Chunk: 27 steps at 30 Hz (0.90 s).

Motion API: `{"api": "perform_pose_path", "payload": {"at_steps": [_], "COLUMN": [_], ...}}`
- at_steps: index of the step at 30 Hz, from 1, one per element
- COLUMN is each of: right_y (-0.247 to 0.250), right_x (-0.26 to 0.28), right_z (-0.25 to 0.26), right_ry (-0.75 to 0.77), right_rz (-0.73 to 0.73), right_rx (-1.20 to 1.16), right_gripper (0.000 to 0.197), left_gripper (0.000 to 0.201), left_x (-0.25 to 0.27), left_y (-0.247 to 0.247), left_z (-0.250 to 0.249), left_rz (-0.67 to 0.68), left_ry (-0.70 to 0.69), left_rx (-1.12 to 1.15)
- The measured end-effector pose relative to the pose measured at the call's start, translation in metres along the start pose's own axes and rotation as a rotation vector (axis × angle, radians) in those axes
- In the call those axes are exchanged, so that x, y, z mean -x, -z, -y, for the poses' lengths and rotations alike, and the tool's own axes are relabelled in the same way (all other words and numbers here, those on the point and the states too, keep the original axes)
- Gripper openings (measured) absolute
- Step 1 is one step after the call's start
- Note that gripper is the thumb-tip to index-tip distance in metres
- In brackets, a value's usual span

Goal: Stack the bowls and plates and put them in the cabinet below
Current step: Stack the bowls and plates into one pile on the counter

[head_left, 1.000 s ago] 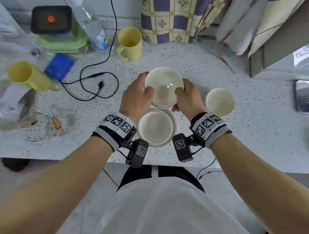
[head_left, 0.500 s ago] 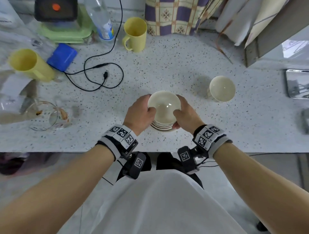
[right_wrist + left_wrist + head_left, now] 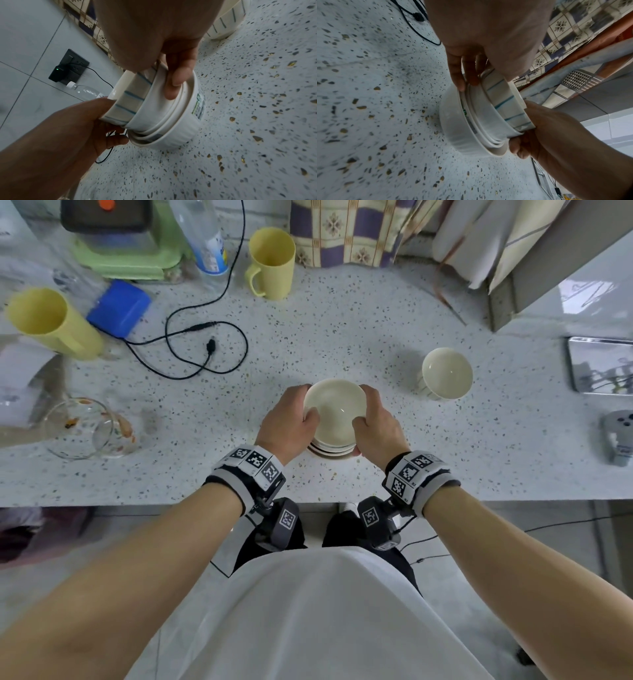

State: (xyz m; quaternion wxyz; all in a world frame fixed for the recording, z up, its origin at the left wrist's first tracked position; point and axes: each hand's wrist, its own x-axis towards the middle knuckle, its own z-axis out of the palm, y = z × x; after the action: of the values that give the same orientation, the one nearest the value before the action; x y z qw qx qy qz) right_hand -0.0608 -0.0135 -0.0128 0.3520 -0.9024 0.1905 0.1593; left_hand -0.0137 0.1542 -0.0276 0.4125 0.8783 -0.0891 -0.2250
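Observation:
A stack of cream bowls [image 3: 334, 419] sits on the speckled counter [image 3: 342, 337] near its front edge. The top bowl has blue stripes [image 3: 505, 102] and nests in a plain bowl [image 3: 488, 116] above a wider ribbed white bowl [image 3: 457, 121]. My left hand [image 3: 298, 412] grips the stack's left side, its fingers [image 3: 458, 75] curled down over the rims. My right hand [image 3: 366, 409] grips the right side, with fingers [image 3: 176, 78] lying across the lower rims. A separate striped bowl [image 3: 445, 373] stands alone to the right.
Two yellow mugs [image 3: 272, 263] [image 3: 51, 323], a black cable [image 3: 205, 350], a blue block [image 3: 120, 306], a plastic bottle [image 3: 205, 237] and glassware [image 3: 85, 428] lie left and back. A metal tray [image 3: 599, 364] is at the right edge. The counter edge [image 3: 325, 503] is just below my wrists.
Both hands brought the top bowl toward me and lowered it into the stack; over the last half second they hold still around it.

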Motion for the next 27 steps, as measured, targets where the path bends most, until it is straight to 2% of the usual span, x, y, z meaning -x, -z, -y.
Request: {"api": "perform_pose_path", "payload": {"at_steps": [3, 5, 6, 9, 10, 12, 15, 19, 21, 27], "right_y": [0.003, 0.011, 0.019, 0.051, 0.062, 0.081, 0.103, 0.121, 0.123, 0.118], "right_x": [-0.002, -0.004, -0.007, -0.021, -0.029, -0.046, -0.077, -0.108, -0.114, -0.107], "right_z": [-0.002, -0.008, -0.013, -0.037, -0.047, -0.067, -0.091, -0.114, -0.119, -0.113], "right_ry": [0.022, 0.047, 0.059, 0.071, 0.069, 0.04, -0.047, -0.151, -0.164, -0.09], "right_rz": [0.022, 0.01, -0.044, -0.35, -0.423, -0.465, -0.354, -0.147, -0.061, -0.051], "right_rx": [-0.003, -0.02, -0.024, -0.037, -0.005, 0.171, 0.347, 0.303, 0.292, 0.313], "right_gripper": [0.052, 0.046, 0.042, 0.03, 0.031, 0.046, 0.081, 0.107, 0.109, 0.095], "left_gripper": [0.053, 0.07, 0.082, 0.117, 0.125, 0.133, 0.134, 0.138, 0.14, 0.134], "left_x": [0.004, 0.008, 0.011, 0.017, 0.019, 0.022, 0.025, 0.031, 0.033, 0.032], "left_y": [-0.001, -0.001, -0.002, -0.007, -0.01, -0.016, -0.025, -0.034, -0.038, -0.046], "left_z": [0.002, 0.002, 0.002, -0.003, -0.006, -0.011, -0.017, -0.021, -0.022, -0.027], "left_rz": [0.037, 0.058, 0.057, 0.061, 0.066, 0.051, -0.013, -0.084, -0.13, -0.189], "left_ry": [0.001, 0.009, 0.025, 0.117, 0.139, 0.17, 0.205, 0.212, 0.212, 0.236], "left_rx": [0.082, 0.136, 0.134, 0.108, 0.117, 0.138, 0.147, 0.087, 0.045, 0.003]}}
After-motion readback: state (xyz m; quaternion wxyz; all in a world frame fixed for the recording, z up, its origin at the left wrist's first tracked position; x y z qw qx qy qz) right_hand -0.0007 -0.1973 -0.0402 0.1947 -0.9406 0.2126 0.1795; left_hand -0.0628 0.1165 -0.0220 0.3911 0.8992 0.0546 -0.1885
